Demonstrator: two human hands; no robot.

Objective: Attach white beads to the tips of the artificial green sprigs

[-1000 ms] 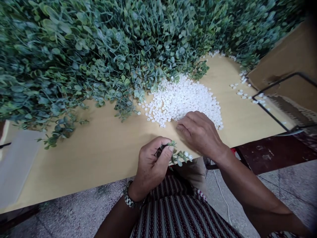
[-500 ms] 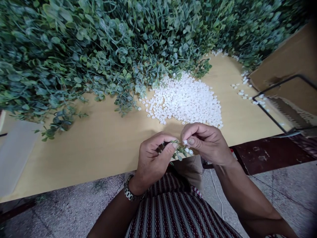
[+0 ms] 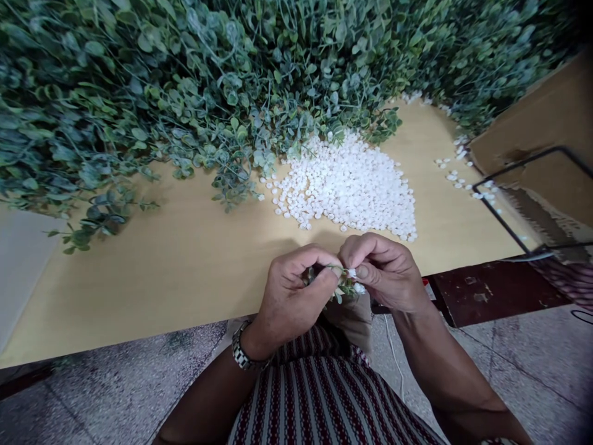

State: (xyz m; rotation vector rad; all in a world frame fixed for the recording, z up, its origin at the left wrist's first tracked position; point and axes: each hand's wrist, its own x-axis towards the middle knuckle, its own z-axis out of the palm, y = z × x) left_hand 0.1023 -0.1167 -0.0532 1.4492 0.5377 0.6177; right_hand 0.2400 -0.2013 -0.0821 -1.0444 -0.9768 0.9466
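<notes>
Over the table's front edge, my left hand (image 3: pixel 299 290) pinches a small green sprig (image 3: pixel 341 290) between thumb and forefinger; its leaves hang below the fingers. A white flower (image 3: pixel 359 288) shows on the sprig. Close on its right, my right hand (image 3: pixel 391 272) pinches a small white blossom (image 3: pixel 351 272) against a stem tip. The fingertips of both hands nearly touch. Just beyond them lies a heap of small white blossoms (image 3: pixel 352 185). Part of the sprig is hidden by my left fingers.
Dense green artificial foliage (image 3: pixel 208 80) covers the back of the wooden table (image 3: pixel 185 266). At the right are a torn cardboard box (image 3: pixel 546 117), a black wire frame (image 3: pixel 503 222) and scattered white blossoms. A pale sheet (image 3: pixel 23 253) lies at the left.
My hands have come closer together, and the blossom in my right hand now meets the stem tip by my left fingers. The view has shifted slightly.
</notes>
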